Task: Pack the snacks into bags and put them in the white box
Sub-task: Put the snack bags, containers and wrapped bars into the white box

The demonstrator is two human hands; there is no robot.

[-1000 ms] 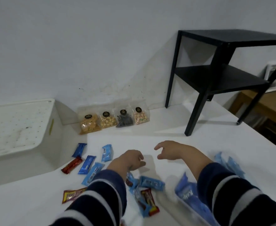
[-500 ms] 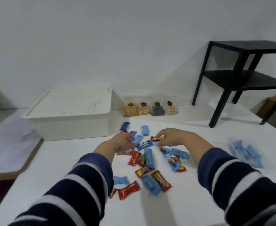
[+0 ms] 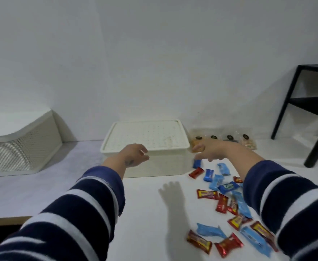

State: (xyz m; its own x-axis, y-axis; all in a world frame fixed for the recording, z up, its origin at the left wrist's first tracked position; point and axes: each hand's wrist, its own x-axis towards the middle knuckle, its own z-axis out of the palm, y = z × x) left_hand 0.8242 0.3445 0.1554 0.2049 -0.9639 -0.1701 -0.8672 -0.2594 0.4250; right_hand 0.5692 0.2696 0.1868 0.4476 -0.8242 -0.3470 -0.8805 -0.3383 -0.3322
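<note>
Hands raised above white tabletop (image 3: 145, 213), left (image 3: 135, 155) and right (image 3: 211, 150), fingers loosely spread, holding nothing. Red and blue wrapped snacks (image 3: 227, 202) scattered right of lidded white plastic box (image 3: 145, 136).

1. White lettering is seen on a blue snack wrapper (image 3: 229, 187) lying on the worktop among the scattered snacks; it appears to begin with "K", but the rest is too blurred to be read.
2. Yellow printing is borne by the red snack wrappers (image 3: 207, 194), yet no word on them can be made out.
3. Round black labels with a faint mark are carried by the four clear snack bags (image 3: 213, 137) standing by the wall; nothing on them can be read.
4. A small dark mark is seen on the left wrist (image 3: 129, 162); its form cannot be told.
</note>
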